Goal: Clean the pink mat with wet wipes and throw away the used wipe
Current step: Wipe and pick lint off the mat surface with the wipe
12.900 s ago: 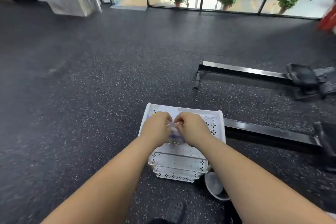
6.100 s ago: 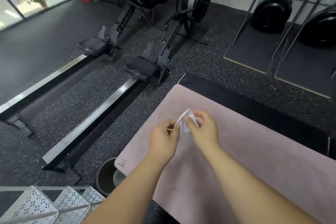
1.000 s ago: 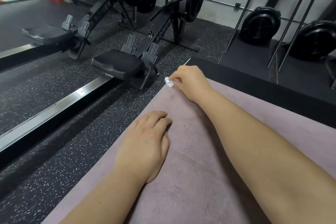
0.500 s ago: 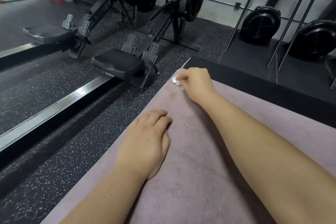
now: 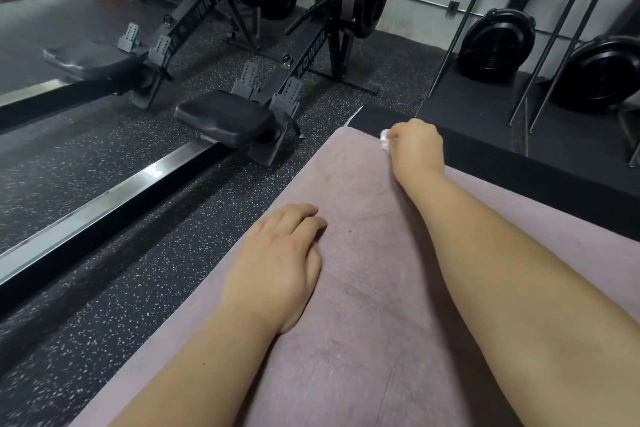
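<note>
Noted right hand [image 5: 417, 146] at far end of pink mat [image 5: 363, 288], fingers curled round a balled wet wipe [image 5: 384, 142] held to the surface — probably bunched for firmer scrubbing. Left hand [image 5: 277, 270] flat near the mat's left edge, fingers straight, gripping nothing — likely pinning it against sliding.

Two hands: left hand [image 5: 277, 263], right hand [image 5: 417, 149]. One pink mat [image 5: 363, 288]. One wipe [image 5: 385, 144]. Two rowing machines [image 5: 225, 125] [image 5: 93, 61].

Right grip [image 5: 417, 149] curled round a bunched white wipe [image 5: 384, 141], pressing it on the pink mat [image 5: 363, 288] near the far corner. Left grip [image 5: 277, 267] flat, palm down, at the mat's left edge. Rowing machine [image 5: 225, 123] on speckled floor [image 5: 138, 288] just left of the mat.
</note>
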`<state>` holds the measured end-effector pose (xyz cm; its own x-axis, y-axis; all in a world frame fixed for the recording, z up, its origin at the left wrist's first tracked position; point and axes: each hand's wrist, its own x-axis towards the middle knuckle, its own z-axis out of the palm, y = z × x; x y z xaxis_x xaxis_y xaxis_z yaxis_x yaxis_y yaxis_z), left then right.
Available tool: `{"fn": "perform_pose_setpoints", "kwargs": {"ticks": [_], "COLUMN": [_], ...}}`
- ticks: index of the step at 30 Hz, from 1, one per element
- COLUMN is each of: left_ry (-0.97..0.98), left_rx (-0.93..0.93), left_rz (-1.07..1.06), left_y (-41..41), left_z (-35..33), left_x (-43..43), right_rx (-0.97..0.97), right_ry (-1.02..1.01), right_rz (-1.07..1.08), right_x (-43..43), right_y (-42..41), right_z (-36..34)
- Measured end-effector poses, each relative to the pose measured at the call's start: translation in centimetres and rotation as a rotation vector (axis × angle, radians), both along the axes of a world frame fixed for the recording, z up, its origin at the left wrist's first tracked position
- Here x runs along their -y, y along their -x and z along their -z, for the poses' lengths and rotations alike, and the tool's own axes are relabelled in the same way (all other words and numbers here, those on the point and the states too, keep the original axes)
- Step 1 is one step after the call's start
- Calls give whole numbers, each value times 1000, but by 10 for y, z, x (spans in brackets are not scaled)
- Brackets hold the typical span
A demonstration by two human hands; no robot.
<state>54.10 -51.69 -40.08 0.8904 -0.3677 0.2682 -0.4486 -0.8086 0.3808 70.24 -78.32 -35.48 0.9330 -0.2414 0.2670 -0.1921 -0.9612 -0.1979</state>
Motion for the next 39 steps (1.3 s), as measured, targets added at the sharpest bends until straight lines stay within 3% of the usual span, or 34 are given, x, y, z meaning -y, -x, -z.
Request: {"fn": "perform_pose_setpoints", "kwargs": {"ticks": [3,10,13,16,19,22,25,28,32,36,39], "left_ry": [-3,-24,-33,-26,-25,-23,-22,-21,-36,-41,-47], "left_rx": [3,8,13,11,15,20,18,18,21,15,13], "left_rz": [-2,-5,-2,2,0,0,-1,-1,-1,3,9], "left_y": [0,0,1,0,-1,-1,-2,-2,-1,0,0], "left_z": [0,-1,-1,-1,0,1,2,1,0,-3,-4], "left_x": [0,0,1,1,1,0,1,1,1,2,2], "right_rx": [-3,0,17,69,118,69,-12,-13,-25,-62,-32], "right_ry": [-147,-363,-291,-190,-93,41,35,-7,-87,-262,-241], "right_rz": [84,-413,-613,-657,-563,-297,15,108,-78,-421,-600], "right_x": [-3,-69,-78,-67,-47,-17,8,-1,-47,-104,-116], "right_y": [2,60,78,73,53,32,19,19,36,70,83], "right_z": [-1,5,11,14,13,5,0,0,-1,4,8]}}
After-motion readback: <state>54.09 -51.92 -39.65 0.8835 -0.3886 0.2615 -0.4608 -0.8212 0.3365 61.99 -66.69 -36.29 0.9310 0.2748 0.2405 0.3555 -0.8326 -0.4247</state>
